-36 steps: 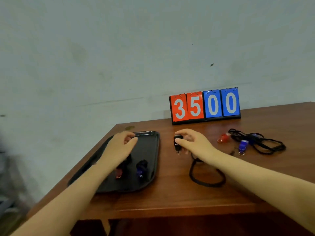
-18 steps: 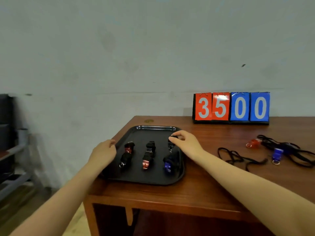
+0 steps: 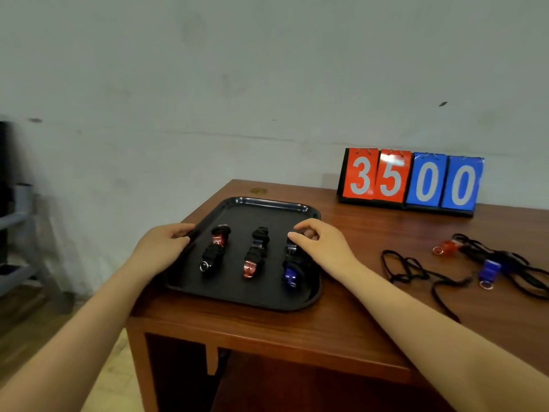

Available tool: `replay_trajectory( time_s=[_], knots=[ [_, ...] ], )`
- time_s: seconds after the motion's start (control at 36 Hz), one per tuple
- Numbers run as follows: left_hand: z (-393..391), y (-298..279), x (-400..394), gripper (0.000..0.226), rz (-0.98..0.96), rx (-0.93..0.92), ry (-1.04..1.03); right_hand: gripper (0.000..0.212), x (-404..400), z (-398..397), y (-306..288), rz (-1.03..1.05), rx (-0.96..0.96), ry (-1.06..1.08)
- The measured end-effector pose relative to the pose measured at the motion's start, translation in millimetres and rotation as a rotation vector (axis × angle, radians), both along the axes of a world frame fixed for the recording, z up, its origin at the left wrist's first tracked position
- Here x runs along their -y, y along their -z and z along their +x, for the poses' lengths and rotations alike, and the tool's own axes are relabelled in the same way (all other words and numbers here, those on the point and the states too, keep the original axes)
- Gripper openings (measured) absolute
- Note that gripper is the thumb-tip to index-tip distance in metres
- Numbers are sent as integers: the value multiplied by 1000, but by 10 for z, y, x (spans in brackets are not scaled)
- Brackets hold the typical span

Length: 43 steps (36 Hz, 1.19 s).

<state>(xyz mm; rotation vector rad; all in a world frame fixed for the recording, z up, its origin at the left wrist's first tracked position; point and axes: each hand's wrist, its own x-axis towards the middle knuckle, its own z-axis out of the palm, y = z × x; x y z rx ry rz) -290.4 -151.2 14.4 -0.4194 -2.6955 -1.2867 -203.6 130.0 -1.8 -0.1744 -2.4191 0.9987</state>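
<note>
left hand curls round the left rim of the black tray — right hand pinches a black whistle down in the tray's right side, just behind the blue whistle.

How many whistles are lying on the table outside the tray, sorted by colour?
Red whistle: 1
Blue whistle: 1
Total: 2
</note>
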Motion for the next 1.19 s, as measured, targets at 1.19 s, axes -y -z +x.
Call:
replay_trajectory(
  time_s=[1.19],
  knots=[
    [1806, -148, -3074, 21, -103, -150, 699, 17, -2003, 2096, -214, 38, -5, 499]
  ],
)
